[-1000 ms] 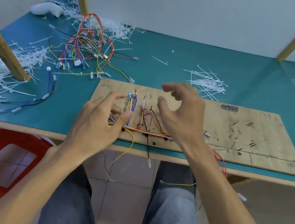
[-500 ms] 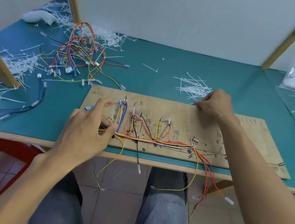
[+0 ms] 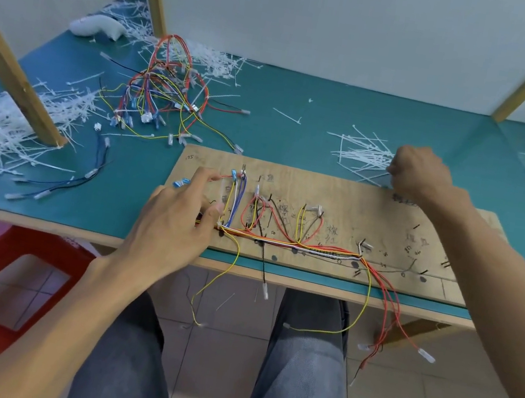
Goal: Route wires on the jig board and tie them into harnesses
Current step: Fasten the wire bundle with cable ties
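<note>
Right hand (image 3: pixel 421 176), change: one second ago it hovered open over the board's middle; it has since moved to the ties (image 3: pixel 362 156), at 1 o'clock from the board
Left hand (image 3: pixel 173 222), change: none; it has kept its place at the left end of the wires
Meaning for task: routing looks complete for this set, and the reach for a tie suggests that binding comes next, probably at the point the left hand marks
Right fingers: curled into a loose fist, tips together at the pile's near edge; apparently pinching a tie, though the tie itself is too fine to resolve
Left fingers: loosely spread, index extended toward 12 o'clock; thumb tip rests on the bundle where the branches meet, with no closed grip visible
Wires (image 3: pixel 298 246): run along the near edge of the board (image 3: pixel 388 227), with loops rising toward 12 o'clock and loose ends hanging off the edge at 6 o'clock
Harnesses (image 3: pixel 163 95): heaped at 11 o'clock from the board, well apart from it
</note>
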### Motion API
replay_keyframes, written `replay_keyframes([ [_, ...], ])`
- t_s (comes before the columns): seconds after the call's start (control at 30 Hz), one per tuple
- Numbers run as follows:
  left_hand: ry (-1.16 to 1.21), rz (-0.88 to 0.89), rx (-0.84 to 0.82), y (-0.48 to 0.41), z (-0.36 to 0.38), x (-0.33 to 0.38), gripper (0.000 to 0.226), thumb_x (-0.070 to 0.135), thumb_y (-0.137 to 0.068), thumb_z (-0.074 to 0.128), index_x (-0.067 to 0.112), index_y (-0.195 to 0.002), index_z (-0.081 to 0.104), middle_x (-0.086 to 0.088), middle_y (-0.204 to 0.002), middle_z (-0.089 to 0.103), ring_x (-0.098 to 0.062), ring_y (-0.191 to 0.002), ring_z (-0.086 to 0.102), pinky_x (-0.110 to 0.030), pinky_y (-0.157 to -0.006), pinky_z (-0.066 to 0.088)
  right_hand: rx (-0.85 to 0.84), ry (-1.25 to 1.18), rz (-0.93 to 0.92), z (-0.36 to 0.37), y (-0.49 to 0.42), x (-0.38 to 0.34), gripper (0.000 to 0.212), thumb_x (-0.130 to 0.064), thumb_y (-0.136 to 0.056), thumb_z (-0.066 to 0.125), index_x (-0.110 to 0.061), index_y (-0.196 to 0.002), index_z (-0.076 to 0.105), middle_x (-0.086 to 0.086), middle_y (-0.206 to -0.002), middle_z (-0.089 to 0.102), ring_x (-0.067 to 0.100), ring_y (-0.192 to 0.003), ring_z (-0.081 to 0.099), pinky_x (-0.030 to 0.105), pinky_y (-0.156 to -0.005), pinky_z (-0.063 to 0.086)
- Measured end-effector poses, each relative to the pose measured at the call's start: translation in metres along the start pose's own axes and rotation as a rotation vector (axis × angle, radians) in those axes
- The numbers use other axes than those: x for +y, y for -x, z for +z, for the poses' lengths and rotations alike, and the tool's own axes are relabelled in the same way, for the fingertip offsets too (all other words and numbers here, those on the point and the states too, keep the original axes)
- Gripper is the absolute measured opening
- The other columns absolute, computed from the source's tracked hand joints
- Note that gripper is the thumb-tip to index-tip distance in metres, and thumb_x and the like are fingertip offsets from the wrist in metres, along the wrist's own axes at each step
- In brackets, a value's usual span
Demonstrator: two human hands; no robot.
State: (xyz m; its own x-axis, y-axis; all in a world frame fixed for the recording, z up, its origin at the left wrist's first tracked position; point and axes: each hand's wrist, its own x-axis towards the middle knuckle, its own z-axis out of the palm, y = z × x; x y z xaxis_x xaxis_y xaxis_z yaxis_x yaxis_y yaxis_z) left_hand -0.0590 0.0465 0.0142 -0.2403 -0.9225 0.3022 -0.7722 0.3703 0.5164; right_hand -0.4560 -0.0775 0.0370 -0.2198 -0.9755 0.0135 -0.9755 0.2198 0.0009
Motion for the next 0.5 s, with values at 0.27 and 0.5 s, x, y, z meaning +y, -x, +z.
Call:
replay_keyframes([
  [0.27, 0.1, -0.064, 0.063, 0.003, 0.001, -0.005, 0.029, 0.027, -0.105, 0.057, 0.034, -0.133, 0.052, 0.012, -0.094, 0.073, -0.015, -0.085, 0.063, -0.036, -0.077, 0.048, 0.253, -0.347, -0.116, -0.038, 0.032, 0.013, 0.017, 0.0, -0.094, 0.068, -0.007, -0.1, 0.082, 0.016, -0.094, 0.079, 0.032, -0.092, 0.073, 0.032, -0.088, 0.054],
  [0.5, 0.088, 0.168, 0.107, -0.009, -0.004, 0.027, 0.035, 0.046, -0.104, 0.062, 0.025, -0.131, 0.07, 0.013, -0.125, 0.065, -0.017, -0.121, 0.047, -0.033, -0.105, 0.04, 0.09, -0.71, -0.506, -0.081, 0.117, -0.046, 0.011, -0.019, -0.093, 0.081, -0.02, -0.102, 0.077, -0.009, -0.085, 0.076, 0.009, -0.081, 0.073, 0.03, -0.081, 0.061],
])
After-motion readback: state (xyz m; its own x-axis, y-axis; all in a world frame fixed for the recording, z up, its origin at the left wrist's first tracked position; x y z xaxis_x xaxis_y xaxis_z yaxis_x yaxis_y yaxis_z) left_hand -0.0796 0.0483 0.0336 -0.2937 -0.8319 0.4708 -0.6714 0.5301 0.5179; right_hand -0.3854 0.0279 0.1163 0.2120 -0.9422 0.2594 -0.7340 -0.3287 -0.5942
